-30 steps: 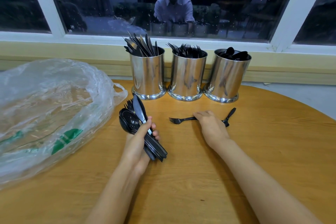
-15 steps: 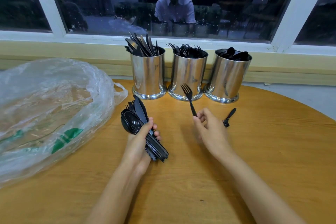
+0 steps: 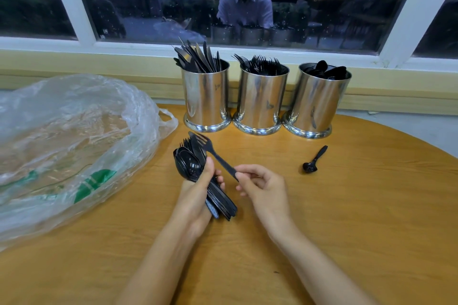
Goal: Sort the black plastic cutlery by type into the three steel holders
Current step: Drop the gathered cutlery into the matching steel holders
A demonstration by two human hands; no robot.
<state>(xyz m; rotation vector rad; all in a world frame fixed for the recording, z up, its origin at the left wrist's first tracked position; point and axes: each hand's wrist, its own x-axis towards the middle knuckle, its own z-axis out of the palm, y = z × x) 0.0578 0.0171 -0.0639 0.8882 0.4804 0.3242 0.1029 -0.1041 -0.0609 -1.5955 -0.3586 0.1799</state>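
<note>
My left hand (image 3: 198, 195) grips a bundle of black cutlery (image 3: 190, 164), spoons, forks and knives together, heads pointing away from me. My right hand (image 3: 262, 188) pinches the handle end of a single black fork (image 3: 210, 150), whose tines lie over the top of the bundle. Three steel holders stand in a row at the back of the table: the left holder (image 3: 205, 99) has knives, the middle holder (image 3: 261, 101) has forks, the right holder (image 3: 318, 104) has spoons. One black spoon (image 3: 313, 161) lies loose on the table to the right.
A large crumpled clear plastic bag (image 3: 74, 141) covers the table's left side. The round wooden table (image 3: 359, 218) curves away at the right. A window sill and dark window run behind the holders.
My right hand lifted the fork off the table, held it upright, then swung it left so its tines now lie over the bundle in my left hand. The loose spoon stayed put.
</note>
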